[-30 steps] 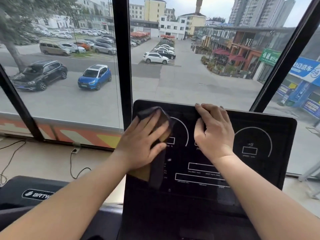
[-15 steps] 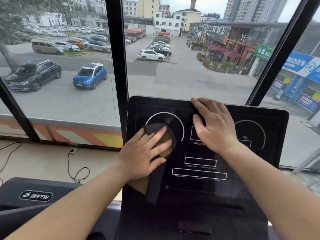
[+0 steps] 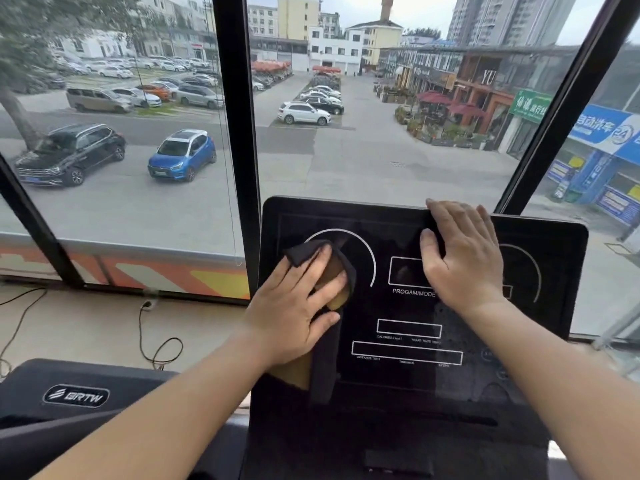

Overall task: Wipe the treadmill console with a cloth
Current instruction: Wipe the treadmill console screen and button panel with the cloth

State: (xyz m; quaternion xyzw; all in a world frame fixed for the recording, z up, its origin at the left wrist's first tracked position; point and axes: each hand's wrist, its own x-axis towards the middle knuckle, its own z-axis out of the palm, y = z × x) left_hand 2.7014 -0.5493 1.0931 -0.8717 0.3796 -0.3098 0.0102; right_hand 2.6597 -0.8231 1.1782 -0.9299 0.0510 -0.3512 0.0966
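The black treadmill console fills the lower middle of the head view, with white outlines and the words PROGAM/MODE on its glossy face. My left hand presses a dark grey cloth with a tan underside flat against the console's left dial area; the cloth's tail hangs down below my palm. My right hand lies open on the console's top edge, fingers over the rim, right of centre.
A neighbouring treadmill hood marked BRTW sits at lower left. A black window post stands just left of the console. A cable lies on the floor by the window. Large windows show a car park outside.
My left hand slid the cloth down from the console's top left corner onto the left dial. My right hand stayed on the top edge. The camera view shifted slightly.
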